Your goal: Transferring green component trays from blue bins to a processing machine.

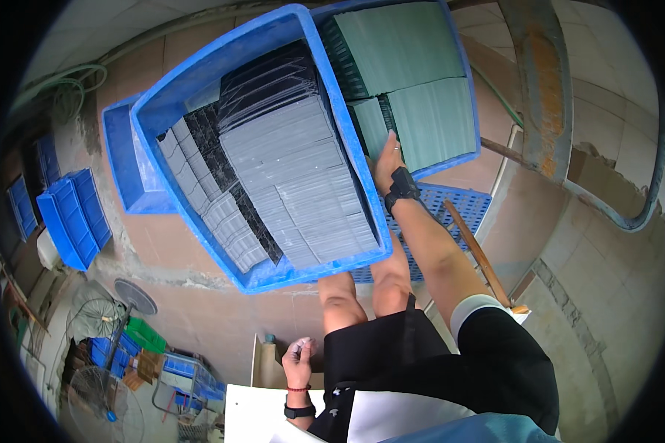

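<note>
My right hand point(387, 165) reaches into the blue crate point(474, 111) at the right. Its fingers close around the near end of a short row of thin green tiles point(370, 122), beside a dark gap; some fingertips are hidden. Larger stacks of green tiles point(432, 118) fill the rest of that crate. My left hand point(298, 354) stays low near my body, fingers curled together and dusted white; whatever it may hold is hidden. In front of me tilts a big blue crate point(238, 40) packed with grey tiles point(292, 177) and darker ones at its far end.
Under the crates shows a blue slatted pallet point(458, 203), with a wooden bar point(476, 251) beside it. Another blue crate point(118, 140) stands behind at the left. Farther left are stacked blue crates point(74, 218) and standing fans point(96, 391). A rusty beam point(547, 96) rises at the right.
</note>
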### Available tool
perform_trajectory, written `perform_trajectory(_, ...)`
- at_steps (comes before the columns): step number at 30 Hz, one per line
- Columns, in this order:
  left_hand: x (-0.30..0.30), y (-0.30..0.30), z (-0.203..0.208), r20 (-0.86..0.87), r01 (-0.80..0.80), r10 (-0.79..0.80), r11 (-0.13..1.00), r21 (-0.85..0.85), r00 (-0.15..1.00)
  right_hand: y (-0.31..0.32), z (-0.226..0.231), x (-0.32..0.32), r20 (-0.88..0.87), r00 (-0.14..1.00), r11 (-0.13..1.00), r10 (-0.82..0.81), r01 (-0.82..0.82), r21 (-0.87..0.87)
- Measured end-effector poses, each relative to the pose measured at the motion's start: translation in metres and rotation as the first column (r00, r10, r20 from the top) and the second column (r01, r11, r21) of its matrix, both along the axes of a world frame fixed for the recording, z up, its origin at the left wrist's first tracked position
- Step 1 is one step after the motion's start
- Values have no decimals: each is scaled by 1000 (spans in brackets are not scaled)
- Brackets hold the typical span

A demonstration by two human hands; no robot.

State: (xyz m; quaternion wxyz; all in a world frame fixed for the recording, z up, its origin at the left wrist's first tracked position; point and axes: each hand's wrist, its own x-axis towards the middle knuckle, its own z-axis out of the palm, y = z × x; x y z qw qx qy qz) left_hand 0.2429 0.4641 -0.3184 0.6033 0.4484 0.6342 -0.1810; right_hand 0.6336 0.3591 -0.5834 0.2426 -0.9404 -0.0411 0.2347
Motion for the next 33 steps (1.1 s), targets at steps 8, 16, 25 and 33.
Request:
perform_trajectory(8,0,0,1,-29,26,-26,1000,8,999,11,-6,5,-73,997,992,-29,19,-125)
perform_trajectory(16,-4,11,13,9,-17,16,995,98,1000,5,66,41,-239,971,985,4,-45,-167)
perform_trajectory(25,60,33,38,159,116,-154,967,226,975,-67,233,43,-123,991,950,-51,86,300)
perform_trajectory(33,157,13,21,629,-6,65,995,-95,775,-82,368,-18,-631,749,743,-204,538,398)
